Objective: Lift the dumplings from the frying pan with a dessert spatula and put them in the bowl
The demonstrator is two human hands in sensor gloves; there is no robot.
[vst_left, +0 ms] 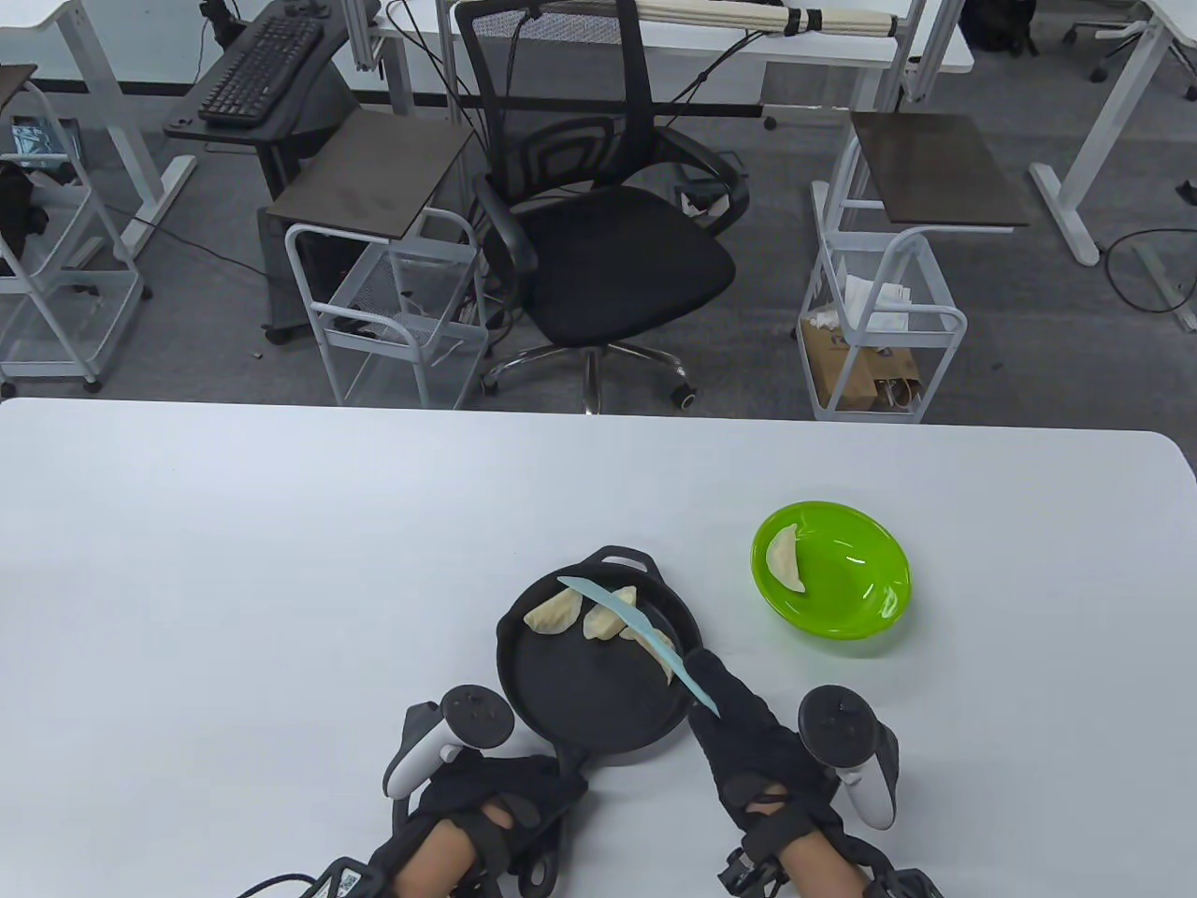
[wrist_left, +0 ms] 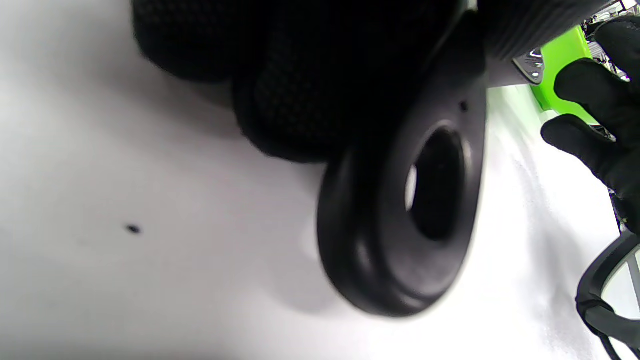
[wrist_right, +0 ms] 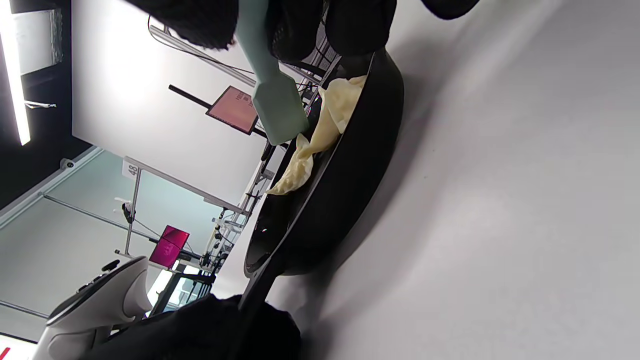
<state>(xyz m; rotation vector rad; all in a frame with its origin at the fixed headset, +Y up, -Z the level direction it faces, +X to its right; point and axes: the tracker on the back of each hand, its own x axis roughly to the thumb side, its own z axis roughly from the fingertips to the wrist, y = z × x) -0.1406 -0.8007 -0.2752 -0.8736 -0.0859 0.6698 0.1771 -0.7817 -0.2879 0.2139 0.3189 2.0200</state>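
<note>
A black frying pan (vst_left: 580, 692) sits on the white table near the front edge, with three pale dumplings (vst_left: 552, 614) in its far half. My left hand (vst_left: 500, 790) grips the pan's handle (vst_left: 566, 781); the handle's looped end (wrist_left: 400, 215) fills the left wrist view below my curled fingers (wrist_left: 300, 85). My right hand (vst_left: 734, 725) holds a pale blue dessert spatula (vst_left: 636, 629), whose blade lies slanted over the dumplings (wrist_right: 325, 130). The spatula blade (wrist_right: 277, 110) hangs just above them. A green bowl (vst_left: 842, 599) to the pan's right holds one dumpling (vst_left: 785, 558).
The table's far edge (vst_left: 598, 412) runs behind the pan and bowl. Beyond it stand a black office chair (vst_left: 598, 234) and white wire carts (vst_left: 393, 309). White tabletop (vst_left: 234, 580) stretches to the left of the pan.
</note>
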